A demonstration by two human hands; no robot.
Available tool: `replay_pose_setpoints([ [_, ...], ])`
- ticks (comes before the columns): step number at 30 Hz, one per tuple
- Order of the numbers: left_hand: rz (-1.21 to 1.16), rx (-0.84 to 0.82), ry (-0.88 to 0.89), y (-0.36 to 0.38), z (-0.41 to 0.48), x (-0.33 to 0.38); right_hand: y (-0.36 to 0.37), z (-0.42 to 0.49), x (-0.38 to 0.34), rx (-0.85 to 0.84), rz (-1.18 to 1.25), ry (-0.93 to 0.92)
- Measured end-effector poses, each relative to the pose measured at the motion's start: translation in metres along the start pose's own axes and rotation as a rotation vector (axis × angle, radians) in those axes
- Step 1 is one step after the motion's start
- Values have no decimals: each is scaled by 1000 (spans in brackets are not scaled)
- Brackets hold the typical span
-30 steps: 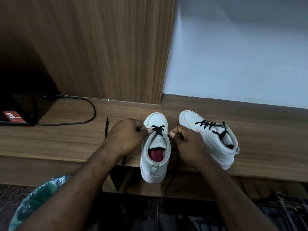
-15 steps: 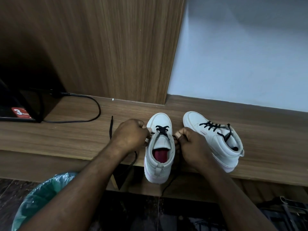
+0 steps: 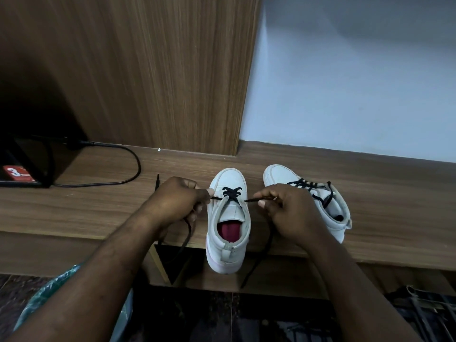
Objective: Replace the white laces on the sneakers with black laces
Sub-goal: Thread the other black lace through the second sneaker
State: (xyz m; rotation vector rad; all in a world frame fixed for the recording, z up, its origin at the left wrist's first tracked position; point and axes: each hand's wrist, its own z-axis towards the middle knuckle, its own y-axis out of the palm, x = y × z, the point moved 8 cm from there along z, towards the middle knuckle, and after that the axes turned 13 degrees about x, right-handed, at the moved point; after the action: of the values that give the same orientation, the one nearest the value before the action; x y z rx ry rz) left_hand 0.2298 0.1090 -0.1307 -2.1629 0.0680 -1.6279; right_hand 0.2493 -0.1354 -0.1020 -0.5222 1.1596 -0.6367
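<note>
Head view, centre of frame: white high-top sneaker (image 3: 229,233), smooth matte upper, rounded toe, red lining inside, long axis running bottom to top, toe toward the upper edge, heel overhanging the front lip of a wood-grain ledge (image 3: 394,218). Thin black lace (image 3: 232,192) crossed through the eyelets nearest the toe, both ends drawn taut sideways. Left hand (image 3: 172,201) just left of the shoe, fingers curled, pinching the left end; right hand (image 3: 288,213) just right of it, fingertips pinching the right end; loose tails hanging below the ledge. Right of centre, second white sneaker (image 3: 328,208), black-laced higher up, toe angled to the upper left, partly behind the right hand. Left of frame, a glossy black cable (image 3: 139,165) looping over the ledge
</note>
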Motion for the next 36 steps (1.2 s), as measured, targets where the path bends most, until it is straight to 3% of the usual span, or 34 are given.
replay_pose_setpoints([
  [3, 2, 2, -20, 0, 1, -1, -10, 0, -2, 65, -236, -60],
  [9, 279, 67, 66, -1, 1, -3, -30, -1, -8, 369, -292, -65],
  [13, 298, 86, 69, -1, -1, 1, -11, -2, 13, 308, 39, 259],
  [21, 336, 107, 77, -1, -5, 6, 2, -3, 16, 303, 978, 555],
  [27, 305, 143, 61, 0, -2, 3, 11, -8, 17, 348, 1053, 659],
  [32, 204, 322, 313, 2, -10, 32, 13, 0, 6, 194, 1392, 636],
  [36, 127, 242, 396, 30, -18, 52, 14, 4, -5, 59, 1563, 592],
])
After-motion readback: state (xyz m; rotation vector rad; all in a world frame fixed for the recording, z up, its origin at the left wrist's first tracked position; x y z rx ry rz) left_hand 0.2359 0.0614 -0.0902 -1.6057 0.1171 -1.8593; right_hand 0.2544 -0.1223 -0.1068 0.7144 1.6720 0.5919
